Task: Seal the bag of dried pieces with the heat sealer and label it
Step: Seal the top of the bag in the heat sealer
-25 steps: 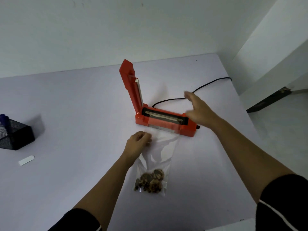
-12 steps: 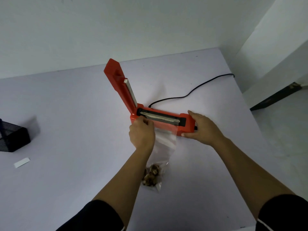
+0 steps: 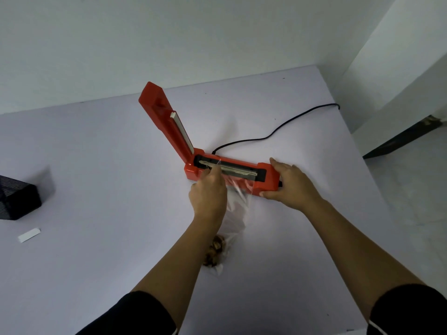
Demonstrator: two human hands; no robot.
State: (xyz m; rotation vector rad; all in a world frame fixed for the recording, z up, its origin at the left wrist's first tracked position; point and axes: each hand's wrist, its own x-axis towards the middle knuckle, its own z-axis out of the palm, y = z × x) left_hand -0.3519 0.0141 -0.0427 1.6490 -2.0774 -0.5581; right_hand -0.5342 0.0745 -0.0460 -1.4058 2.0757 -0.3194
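Note:
A red heat sealer [image 3: 266, 175] lies across the middle of the table with its lid arm [image 3: 167, 122] raised up and to the left. A clear plastic bag [image 3: 235, 211] stretches from the sealer bar toward me, with brown dried pieces [image 3: 215, 253] bunched at its near end. My left hand [image 3: 208, 194] pinches the bag's open top and holds it over the sealing bar. My right hand [image 3: 290, 183] grips the right end of the sealer's base. My left forearm hides part of the bag.
A black power cord [image 3: 278, 131] runs from the sealer to the table's far right edge. A black mesh holder [image 3: 18, 201] stands at the left edge, and a small white label strip [image 3: 29, 235] lies near it. The white wall is close behind.
My left hand carried the bag's top up from the table onto the sealer bar. My right hand came down from above the sealer and took hold of its right end.

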